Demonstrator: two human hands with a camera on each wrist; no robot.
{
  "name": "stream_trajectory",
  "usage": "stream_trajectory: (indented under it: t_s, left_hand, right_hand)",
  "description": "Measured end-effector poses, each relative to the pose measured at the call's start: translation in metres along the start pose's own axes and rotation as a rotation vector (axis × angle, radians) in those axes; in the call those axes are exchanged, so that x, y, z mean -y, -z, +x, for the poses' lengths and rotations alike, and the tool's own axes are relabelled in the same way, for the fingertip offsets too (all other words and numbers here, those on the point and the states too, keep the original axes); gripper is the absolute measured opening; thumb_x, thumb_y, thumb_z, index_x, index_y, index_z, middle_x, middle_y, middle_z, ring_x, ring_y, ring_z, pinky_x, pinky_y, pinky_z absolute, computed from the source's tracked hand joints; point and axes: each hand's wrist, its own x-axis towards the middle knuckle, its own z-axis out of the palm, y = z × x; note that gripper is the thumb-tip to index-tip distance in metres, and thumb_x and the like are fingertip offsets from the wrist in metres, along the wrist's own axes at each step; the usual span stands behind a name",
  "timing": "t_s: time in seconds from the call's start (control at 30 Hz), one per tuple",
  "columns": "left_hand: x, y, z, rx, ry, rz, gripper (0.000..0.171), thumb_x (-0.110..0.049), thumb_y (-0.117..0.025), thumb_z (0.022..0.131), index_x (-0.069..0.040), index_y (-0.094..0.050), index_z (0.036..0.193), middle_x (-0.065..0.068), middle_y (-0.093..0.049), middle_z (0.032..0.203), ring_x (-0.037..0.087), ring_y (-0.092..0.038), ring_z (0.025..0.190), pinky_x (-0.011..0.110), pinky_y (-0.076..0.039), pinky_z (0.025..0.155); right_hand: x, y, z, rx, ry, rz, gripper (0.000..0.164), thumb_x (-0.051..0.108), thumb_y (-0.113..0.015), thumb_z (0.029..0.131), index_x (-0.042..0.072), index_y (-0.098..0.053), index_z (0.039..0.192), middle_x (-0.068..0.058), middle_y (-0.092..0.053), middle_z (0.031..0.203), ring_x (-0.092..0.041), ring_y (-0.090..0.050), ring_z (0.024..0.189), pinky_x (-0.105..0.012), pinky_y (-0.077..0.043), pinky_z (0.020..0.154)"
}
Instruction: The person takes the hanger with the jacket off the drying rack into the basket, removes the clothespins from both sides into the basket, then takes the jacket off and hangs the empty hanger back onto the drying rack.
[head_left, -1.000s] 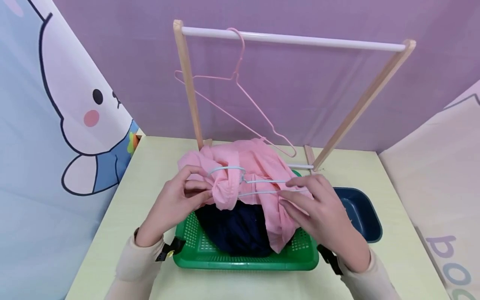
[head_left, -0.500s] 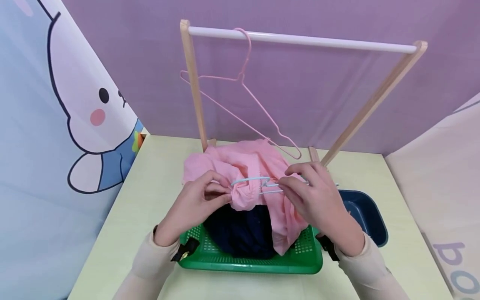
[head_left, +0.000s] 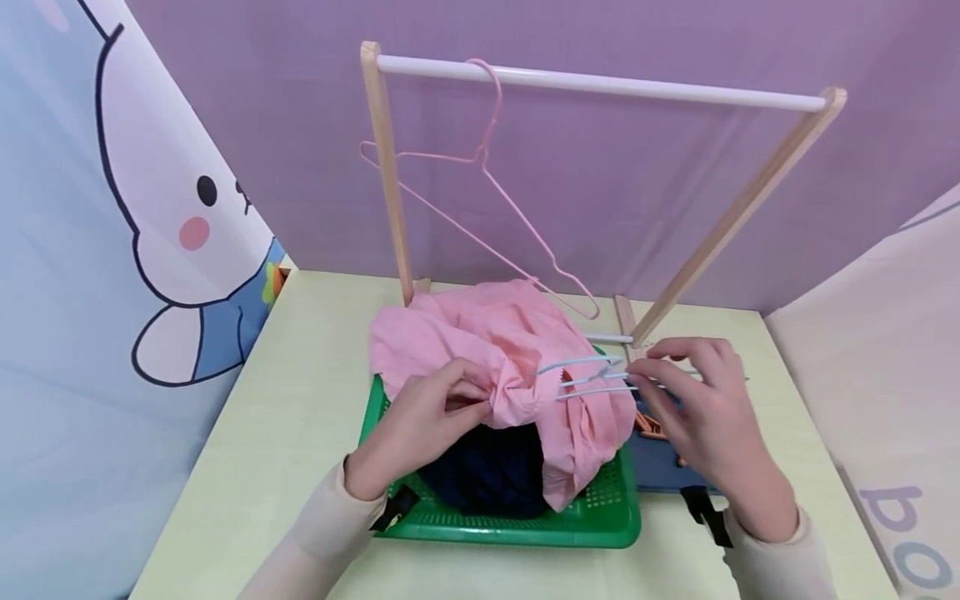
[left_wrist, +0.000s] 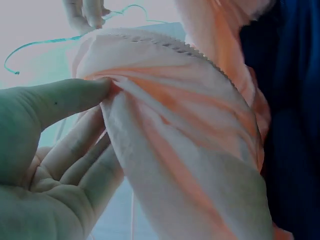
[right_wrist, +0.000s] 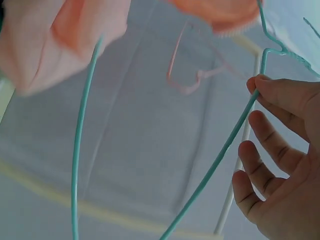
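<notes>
My left hand [head_left: 423, 421] pinches the gathered edge of a pink garment [head_left: 480, 325], thumb on top in the left wrist view. A toothed, zipper-like edging [left_wrist: 165, 46] runs along the cloth there. With thumb and forefinger my right hand [head_left: 708, 408] holds a light blue-green wire hanger [right_wrist: 227, 142] close to its hook; the other fingers are loosely bent. One end of the hanger goes in at the garment's opening and is hidden by cloth. The garment drapes over a green basket [head_left: 517, 533], where dark navy cloth [head_left: 487, 479] lies beneath it.
Behind the basket stands a wooden rack with a white rail [head_left: 637, 83]. An unloaded pink hanger [head_left: 517, 208] hangs from it. To the right, partly behind my right hand, a dark blue tray [head_left: 663, 477] holds small orange-brown items [head_left: 648, 425].
Both hands and the blue-green hanger have moved right. My right hand has shifted its hold toward the hook, and the garment's gathered edge has come along with my left hand.
</notes>
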Motion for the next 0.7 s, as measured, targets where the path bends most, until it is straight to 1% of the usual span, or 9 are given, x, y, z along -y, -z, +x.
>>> stream_trajectory:
  t_s: [0.1, 0.2, 0.3, 0.4, 0.5, 0.6, 0.7]
  left_hand:
    - [0.004, 0.000, -0.002, 0.004, 0.023, 0.061, 0.021, -0.010, -0.076, 0.090, -0.016, -0.065, 0.108, -0.012, -0.071, 0.097, -0.001, -0.067, 0.092, 0.024, -0.056, 0.084]
    - [0.009, 0.002, -0.006, 0.001, 0.028, 0.117, 0.018, -0.016, -0.077, 0.091, -0.017, -0.068, 0.106, -0.012, -0.070, 0.097, 0.000, -0.067, 0.092, 0.025, -0.055, 0.084]
    - [0.013, 0.009, -0.012, -0.021, 0.033, 0.171, 0.017, -0.018, -0.078, 0.090, -0.017, -0.070, 0.105, -0.011, -0.070, 0.097, 0.003, -0.066, 0.090, 0.028, -0.056, 0.082]
    - [0.018, 0.021, -0.022, -0.058, 0.058, 0.237, 0.019, -0.018, -0.080, 0.088, -0.015, -0.072, 0.105, -0.008, -0.071, 0.098, 0.006, -0.065, 0.088, 0.031, -0.057, 0.080]
    - [0.025, 0.034, -0.034, -0.088, 0.124, 0.279, 0.020, -0.017, -0.079, 0.089, -0.015, -0.072, 0.107, -0.007, -0.071, 0.099, 0.007, -0.065, 0.088, 0.032, -0.057, 0.079]
    - [0.034, 0.046, -0.049, -0.119, 0.210, 0.290, 0.020, -0.020, -0.079, 0.090, -0.016, -0.071, 0.108, -0.008, -0.070, 0.100, 0.006, -0.066, 0.089, 0.033, -0.058, 0.080]
    - [0.044, 0.056, -0.063, -0.153, 0.296, 0.300, 0.021, -0.021, -0.078, 0.090, -0.016, -0.070, 0.110, -0.006, -0.070, 0.100, 0.008, -0.066, 0.090, 0.033, -0.058, 0.080]
  right_hand:
    - [-0.006, 0.012, -0.004, -0.041, -0.030, -0.019, 0.043, 0.033, -0.057, 0.103, 0.001, -0.074, 0.080, -0.020, -0.062, 0.089, -0.042, -0.049, 0.077, -0.042, -0.030, 0.072]
    - [-0.011, 0.025, -0.007, -0.077, -0.058, -0.055, 0.047, 0.036, -0.058, 0.103, -0.002, -0.073, 0.079, -0.022, -0.061, 0.087, -0.042, -0.048, 0.075, -0.037, -0.029, 0.073]
    - [-0.015, 0.038, -0.012, -0.103, -0.099, -0.095, 0.052, 0.041, -0.058, 0.102, -0.004, -0.072, 0.078, -0.023, -0.061, 0.087, -0.043, -0.047, 0.076, -0.032, -0.027, 0.075]
    - [-0.018, 0.050, -0.015, -0.145, -0.133, -0.131, 0.056, 0.044, -0.058, 0.101, -0.005, -0.072, 0.077, -0.024, -0.061, 0.086, -0.045, -0.046, 0.077, -0.028, -0.027, 0.077]
    - [-0.020, 0.059, -0.016, -0.204, -0.153, -0.162, 0.057, 0.044, -0.059, 0.100, -0.006, -0.071, 0.076, -0.025, -0.060, 0.083, -0.047, -0.045, 0.077, -0.026, -0.028, 0.079]
    - [-0.022, 0.067, -0.016, -0.254, -0.170, -0.190, 0.059, 0.045, -0.060, 0.100, -0.008, -0.070, 0.075, -0.025, -0.059, 0.082, -0.048, -0.044, 0.074, -0.024, -0.027, 0.081]
    - [-0.025, 0.074, -0.019, -0.287, -0.203, -0.222, 0.060, 0.047, -0.062, 0.098, -0.008, -0.070, 0.074, -0.024, -0.058, 0.083, -0.038, -0.044, 0.068, -0.024, -0.026, 0.084]
